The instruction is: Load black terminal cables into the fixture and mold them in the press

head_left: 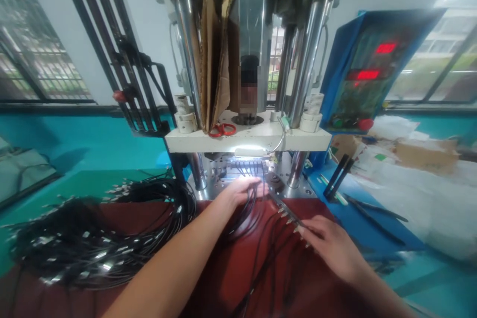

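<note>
Several thin black cables (250, 204) run over the fingers of my left hand (244, 190), which holds them just in front of the lit mould (242, 169) at the press. Their far ends reach into the mould in a row. To the right, my right hand (330, 241) is closed round the near end of a dark narrow bar (286, 209). Small metal connectors (288, 219) stick out along the bar's side, with cables trailing from them over the red-brown work surface (231, 273). The bar slants up and left toward the press bed.
A large heap of black cables (100, 238) lies at the left. The white press plate (248, 139) spans above my left hand, carrying red-handled scissors (222, 130) and cardboard (216, 59). A blue control box (361, 74) and dark tweezers-like tools (376, 213) are at the right.
</note>
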A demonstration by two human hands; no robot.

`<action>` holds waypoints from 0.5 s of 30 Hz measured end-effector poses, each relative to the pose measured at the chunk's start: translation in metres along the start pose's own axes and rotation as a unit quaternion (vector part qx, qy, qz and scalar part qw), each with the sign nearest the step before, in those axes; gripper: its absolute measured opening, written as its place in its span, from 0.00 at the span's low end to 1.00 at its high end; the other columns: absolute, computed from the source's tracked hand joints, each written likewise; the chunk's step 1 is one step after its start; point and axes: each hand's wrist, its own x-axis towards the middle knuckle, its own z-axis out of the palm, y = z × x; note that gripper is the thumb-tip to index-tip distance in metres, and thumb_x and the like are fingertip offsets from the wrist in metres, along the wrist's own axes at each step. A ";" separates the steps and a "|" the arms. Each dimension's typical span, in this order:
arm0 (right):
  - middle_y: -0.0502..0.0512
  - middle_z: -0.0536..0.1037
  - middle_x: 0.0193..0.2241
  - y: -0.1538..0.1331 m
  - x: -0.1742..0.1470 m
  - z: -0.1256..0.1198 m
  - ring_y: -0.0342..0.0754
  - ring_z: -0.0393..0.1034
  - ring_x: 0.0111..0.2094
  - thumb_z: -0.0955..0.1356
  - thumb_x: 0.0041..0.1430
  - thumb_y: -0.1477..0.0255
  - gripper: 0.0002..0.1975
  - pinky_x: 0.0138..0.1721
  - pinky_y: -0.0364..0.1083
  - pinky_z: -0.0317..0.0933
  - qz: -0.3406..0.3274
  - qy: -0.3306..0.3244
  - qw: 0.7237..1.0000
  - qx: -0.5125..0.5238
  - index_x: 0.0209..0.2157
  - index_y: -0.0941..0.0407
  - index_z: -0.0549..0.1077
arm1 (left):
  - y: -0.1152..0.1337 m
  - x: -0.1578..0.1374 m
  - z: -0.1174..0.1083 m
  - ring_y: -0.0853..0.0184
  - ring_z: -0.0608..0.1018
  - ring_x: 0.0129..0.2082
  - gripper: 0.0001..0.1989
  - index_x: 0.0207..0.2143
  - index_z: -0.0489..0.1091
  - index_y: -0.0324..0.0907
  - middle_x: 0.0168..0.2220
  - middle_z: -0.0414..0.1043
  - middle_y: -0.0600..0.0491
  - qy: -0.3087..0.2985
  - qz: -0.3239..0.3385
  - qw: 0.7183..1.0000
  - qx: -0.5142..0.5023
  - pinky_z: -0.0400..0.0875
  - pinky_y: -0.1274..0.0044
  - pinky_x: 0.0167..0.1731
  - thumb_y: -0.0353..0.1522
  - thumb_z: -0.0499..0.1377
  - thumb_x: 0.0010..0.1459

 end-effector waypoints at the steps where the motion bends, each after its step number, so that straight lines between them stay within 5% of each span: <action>1: 0.53 0.76 0.31 0.005 -0.001 0.002 0.50 0.71 0.34 0.63 0.64 0.59 0.17 0.36 0.45 0.62 -0.013 0.004 1.000 -0.021 0.30 0.52 0.78 | -0.001 -0.002 -0.003 0.69 0.78 0.27 0.07 0.37 0.71 0.29 0.30 0.74 0.46 -0.015 -0.012 1.000 -0.003 0.74 0.79 0.26 0.26 0.55 0.63; 9: 0.52 0.75 0.30 0.007 0.008 -0.005 0.49 0.71 0.31 0.64 0.63 0.58 0.15 0.33 0.45 0.64 -0.052 -0.031 0.994 -0.088 0.33 0.52 0.78 | -0.017 -0.016 -0.018 0.64 0.80 0.28 0.08 0.35 0.71 0.28 0.29 0.76 0.42 -0.045 -0.036 0.998 0.007 0.77 0.75 0.32 0.28 0.55 0.62; 12: 0.53 0.78 0.31 -0.020 0.056 -0.015 0.49 0.73 0.34 0.61 0.66 0.59 0.18 0.35 0.44 0.65 -0.084 -0.049 0.989 -0.111 0.34 0.52 0.78 | -0.018 -0.016 -0.017 0.62 0.81 0.29 0.09 0.35 0.71 0.28 0.30 0.77 0.40 -0.037 -0.028 0.999 0.017 0.77 0.73 0.33 0.27 0.55 0.62; 15: 0.57 0.77 0.48 -0.041 0.134 -0.006 0.51 0.70 0.49 0.60 0.67 0.64 0.17 0.52 0.46 0.61 -0.118 0.030 0.975 -0.184 0.47 0.54 0.77 | -0.017 -0.019 -0.015 0.62 0.81 0.29 0.10 0.35 0.71 0.27 0.31 0.77 0.38 -0.029 -0.017 0.999 0.030 0.76 0.74 0.32 0.27 0.53 0.63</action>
